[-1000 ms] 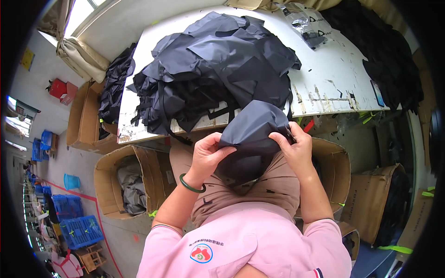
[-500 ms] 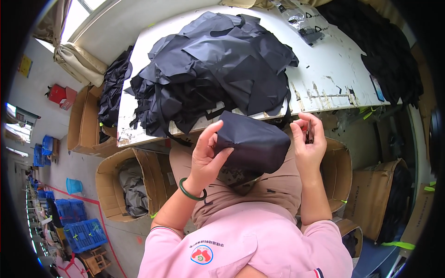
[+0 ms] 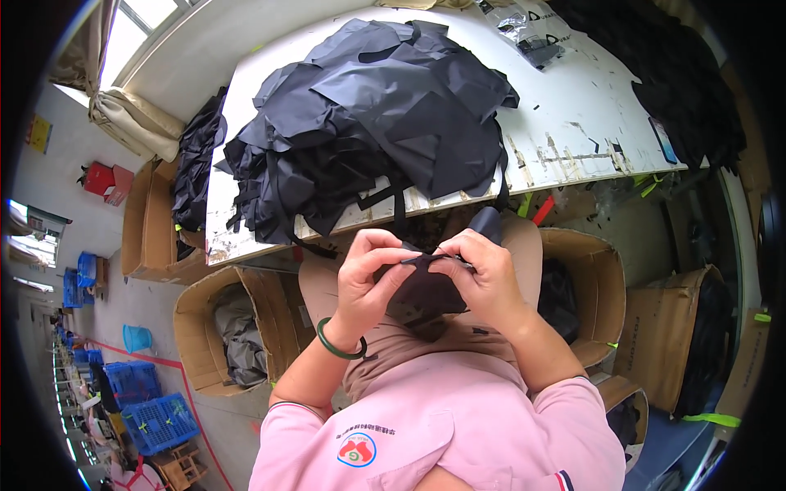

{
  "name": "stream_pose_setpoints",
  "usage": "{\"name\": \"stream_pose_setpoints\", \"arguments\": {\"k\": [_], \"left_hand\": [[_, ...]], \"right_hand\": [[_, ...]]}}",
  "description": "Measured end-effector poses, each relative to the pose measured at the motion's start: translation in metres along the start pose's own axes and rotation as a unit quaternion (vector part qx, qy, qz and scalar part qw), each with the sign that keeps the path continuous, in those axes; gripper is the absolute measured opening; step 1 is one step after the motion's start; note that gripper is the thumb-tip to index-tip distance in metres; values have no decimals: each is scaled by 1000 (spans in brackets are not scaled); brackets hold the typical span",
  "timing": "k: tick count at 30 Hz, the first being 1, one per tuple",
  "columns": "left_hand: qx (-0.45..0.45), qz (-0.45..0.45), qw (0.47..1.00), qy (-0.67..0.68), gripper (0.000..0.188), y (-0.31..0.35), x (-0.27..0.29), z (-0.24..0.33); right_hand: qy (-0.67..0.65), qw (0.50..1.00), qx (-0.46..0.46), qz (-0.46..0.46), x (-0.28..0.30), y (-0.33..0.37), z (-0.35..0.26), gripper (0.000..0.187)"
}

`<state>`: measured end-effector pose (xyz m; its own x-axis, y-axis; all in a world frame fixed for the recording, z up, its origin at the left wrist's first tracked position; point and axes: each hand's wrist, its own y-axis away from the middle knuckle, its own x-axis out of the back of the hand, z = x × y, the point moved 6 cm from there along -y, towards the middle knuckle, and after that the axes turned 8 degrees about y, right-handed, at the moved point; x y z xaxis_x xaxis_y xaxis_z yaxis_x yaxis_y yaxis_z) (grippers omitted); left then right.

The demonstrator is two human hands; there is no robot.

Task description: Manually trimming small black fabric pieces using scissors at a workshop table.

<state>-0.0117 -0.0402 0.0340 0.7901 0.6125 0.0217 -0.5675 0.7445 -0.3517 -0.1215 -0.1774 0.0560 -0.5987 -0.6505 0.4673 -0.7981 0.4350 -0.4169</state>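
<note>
Over my lap, my left hand [image 3: 368, 274] pinches the edge of a black fabric piece [image 3: 426, 290] between thumb and fingers. My right hand [image 3: 483, 274] is closed at the same edge, close beside the left fingertips. The fabric hangs below both hands, and a rounded black end [image 3: 485, 222] shows beyond the right one. A slim dark tool, seen in the right hand earlier, is now mostly hidden by the fingers. Just ahead, a large heap of black fabric pieces [image 3: 385, 106] lies on the white table [image 3: 565, 123], with straps hanging over its front edge.
Cardboard boxes stand left [image 3: 192, 327] and right [image 3: 606, 303] of my legs, with dark or grey fabric inside. More black fabric [image 3: 671, 82] is piled at the table's right end, near a clear plastic bag [image 3: 524, 33]. Blue crates [image 3: 155, 421] stand on the floor at far left.
My right hand has moved left and inward to meet the left hand at the fabric's edge. The fabric piece has been turned and lowered, and its broad face no longer shows.
</note>
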Motion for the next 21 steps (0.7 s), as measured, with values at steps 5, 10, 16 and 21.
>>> {"name": "stream_pose_setpoints", "arguments": {"k": [5,10,16,21], "left_hand": [[53,-56,978,191,8,-8,-8,-10],[199,47,884,421,10,8,-24,-36],[212,-2,925,315,18,10,-26,-24],[116,-71,983,127,18,7,-29,-10]], "right_hand": [[-92,993,-19,-66,-1,-2,3,11],[-89,994,-22,-59,-2,-1,4,11],[-48,996,-47,-56,3,-1,8,14],[-44,993,-82,-79,2,-2,14,18]]}}
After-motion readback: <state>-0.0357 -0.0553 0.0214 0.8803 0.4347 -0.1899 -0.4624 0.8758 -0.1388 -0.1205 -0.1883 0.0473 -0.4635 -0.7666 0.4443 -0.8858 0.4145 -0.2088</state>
